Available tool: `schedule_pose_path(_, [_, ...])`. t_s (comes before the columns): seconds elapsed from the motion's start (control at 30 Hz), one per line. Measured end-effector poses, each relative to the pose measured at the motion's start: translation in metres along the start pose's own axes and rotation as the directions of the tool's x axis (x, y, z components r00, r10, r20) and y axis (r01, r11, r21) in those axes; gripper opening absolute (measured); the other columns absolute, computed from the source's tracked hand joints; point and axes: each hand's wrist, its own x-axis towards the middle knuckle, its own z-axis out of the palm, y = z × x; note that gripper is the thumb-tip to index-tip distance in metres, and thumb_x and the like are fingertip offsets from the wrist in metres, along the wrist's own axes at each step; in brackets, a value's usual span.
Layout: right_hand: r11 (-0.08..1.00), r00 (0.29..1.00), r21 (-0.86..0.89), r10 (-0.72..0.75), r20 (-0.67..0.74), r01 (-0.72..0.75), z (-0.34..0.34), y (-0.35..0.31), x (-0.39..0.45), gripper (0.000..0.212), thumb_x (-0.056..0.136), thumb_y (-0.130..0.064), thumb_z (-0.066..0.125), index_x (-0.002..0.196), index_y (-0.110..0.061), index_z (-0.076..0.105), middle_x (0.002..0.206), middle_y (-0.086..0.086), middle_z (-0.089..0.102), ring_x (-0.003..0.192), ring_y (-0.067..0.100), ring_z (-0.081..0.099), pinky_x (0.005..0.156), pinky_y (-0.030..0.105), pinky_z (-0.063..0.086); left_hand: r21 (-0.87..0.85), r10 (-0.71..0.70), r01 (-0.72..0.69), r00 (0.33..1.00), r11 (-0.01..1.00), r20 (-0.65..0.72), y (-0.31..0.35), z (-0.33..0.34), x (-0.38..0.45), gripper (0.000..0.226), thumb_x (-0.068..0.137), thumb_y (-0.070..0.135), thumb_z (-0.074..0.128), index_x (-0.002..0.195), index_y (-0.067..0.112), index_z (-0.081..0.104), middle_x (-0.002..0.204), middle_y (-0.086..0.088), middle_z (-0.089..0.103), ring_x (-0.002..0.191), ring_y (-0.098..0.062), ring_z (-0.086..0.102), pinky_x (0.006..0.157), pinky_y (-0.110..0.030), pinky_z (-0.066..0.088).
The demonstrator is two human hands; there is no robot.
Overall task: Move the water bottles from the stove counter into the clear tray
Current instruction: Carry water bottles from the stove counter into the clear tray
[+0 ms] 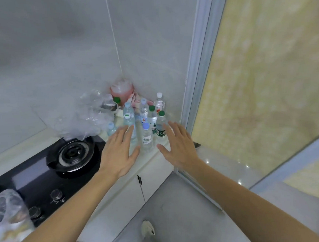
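From the head camera I see the water bottles (145, 121) clustered upright on the pale tabletop (117, 122), in the corner just right of the gas burner (73, 155). I count about seven, though the frame is soft and some overlap. Their contents look clear; caps are pale blue, green or white. The nearest one, the blue-capped bottle (146, 136), stands between my two hands. Behind the cluster, farther from the burner, sits a pink-filled jug (122, 91) tight in the wall corner. Crumpled clear plastic bags (92, 114) lie just behind the burner, and I cannot tell what they hold.

My left hand (119, 152) hovers flat with fingers spread, on the burner side of the bottles, gripping nothing. My right hand (179, 146) is likewise spread and empty on the far side, its fingers near the green-capped bottle (161, 125).
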Motion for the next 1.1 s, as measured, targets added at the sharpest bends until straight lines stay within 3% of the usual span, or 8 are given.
schedule_pose_path(0.2, [0.999,0.998,-0.029,0.043,0.042,-0.042,0.032,0.042,0.094,0.071,0.096,-0.056,0.052,0.155,-0.021,0.033,0.157,0.008,0.040,0.145,0.033,0.036,0.119,0.051,0.034,-0.092,0.032,-0.030,0.999,0.995,0.023,-0.021,0.056,0.103,0.070,0.100,0.051,0.037,0.156,0.008,0.037,0.158,-0.015,0.042,0.145,-0.035,0.039,0.120,-0.048,0.034])
schedule_pose_path(0.37, [0.997,0.994,-0.033,0.071,0.081,-0.069,0.046,0.064,0.152,0.068,0.097,-0.056,0.052,0.154,-0.022,0.033,0.158,0.006,0.038,0.145,0.031,0.034,0.120,0.048,0.033,-0.123,0.050,-0.041,0.996,0.992,0.073,-0.036,0.087,0.166,0.070,0.099,0.052,0.037,0.155,0.010,0.036,0.155,-0.012,0.043,0.141,-0.032,0.043,0.114,-0.046,0.041])
schedule_pose_path(0.5, [0.995,0.982,0.023,0.092,0.166,-0.097,0.057,0.079,0.190,0.068,0.097,-0.055,0.053,0.153,-0.022,0.033,0.145,0.004,0.048,0.134,0.029,0.043,0.109,0.046,0.041,-0.153,0.031,-0.010,0.990,0.988,0.137,-0.037,0.106,0.208,0.068,0.099,0.049,0.045,0.156,0.014,0.035,0.154,-0.008,0.044,0.138,-0.030,0.044,0.104,-0.047,0.047])
schedule_pose_path(0.6, [0.991,0.955,0.046,0.106,0.277,-0.123,0.074,0.089,0.209,0.066,0.097,-0.059,0.051,0.151,-0.026,0.033,0.137,0.002,0.052,0.128,0.028,0.048,0.101,0.046,0.047,-0.147,-0.002,0.042,0.965,0.988,0.264,-0.036,0.123,0.236,0.067,0.099,0.049,0.051,0.158,0.024,0.030,0.147,-0.004,0.047,0.132,-0.029,0.049,0.087,-0.046,0.054])
schedule_pose_path(0.7, [0.997,0.926,0.033,0.057,0.372,-0.074,0.089,0.098,0.218,0.059,0.098,-0.062,0.049,0.143,-0.026,0.042,0.134,0.001,0.054,0.127,0.027,0.050,0.097,0.043,0.047,-0.109,-0.057,0.100,0.937,0.989,0.344,-0.031,0.140,0.254,0.066,0.098,0.049,0.053,0.157,0.029,0.030,0.127,-0.005,0.055,0.119,-0.030,0.055,0.079,-0.044,0.054])
schedule_pose_path(0.8, [1.000,0.925,0.023,-0.007,0.379,-0.002,0.096,0.105,0.224,0.047,0.098,-0.058,0.054,0.127,-0.021,0.051,0.125,0.002,0.055,0.117,0.025,0.055,0.081,0.036,0.040,-0.083,-0.078,0.114,0.933,0.990,0.351,-0.028,0.153,0.264,0.062,0.099,0.047,0.054,0.154,0.028,0.033,0.120,-0.007,0.057,0.110,-0.032,0.061,0.075,-0.046,0.056])
schedule_pose_path(1.0, [0.995,0.916,0.079,-0.093,0.391,0.067,0.102,0.115,0.238,0.032,0.097,-0.052,0.056,0.102,-0.022,0.046,0.097,-0.001,0.060,0.085,0.024,0.061,0.068,0.037,0.047,-0.073,-0.109,0.142,0.934,0.987,0.339,-0.022,0.163,0.277,0.038,0.099,0.045,0.057,0.126,0.020,0.049,0.101,-0.008,0.058,0.086,-0.035,0.065,0.063,-0.041,0.051])
schedule_pose_path(1.1, [0.982,0.911,0.168,-0.148,0.384,0.089,0.099,0.116,0.245,0.028,0.097,-0.041,0.060,0.095,-0.022,0.041,0.086,-0.001,0.055,0.076,0.024,0.055,0.064,0.035,0.038,-0.110,-0.123,0.172,0.928,0.979,0.352,-0.019,0.162,0.284,0.029,0.099,0.041,0.059,0.113,0.017,0.051,0.094,-0.007,0.059,0.082,-0.033,0.063,0.064,-0.041,0.051])
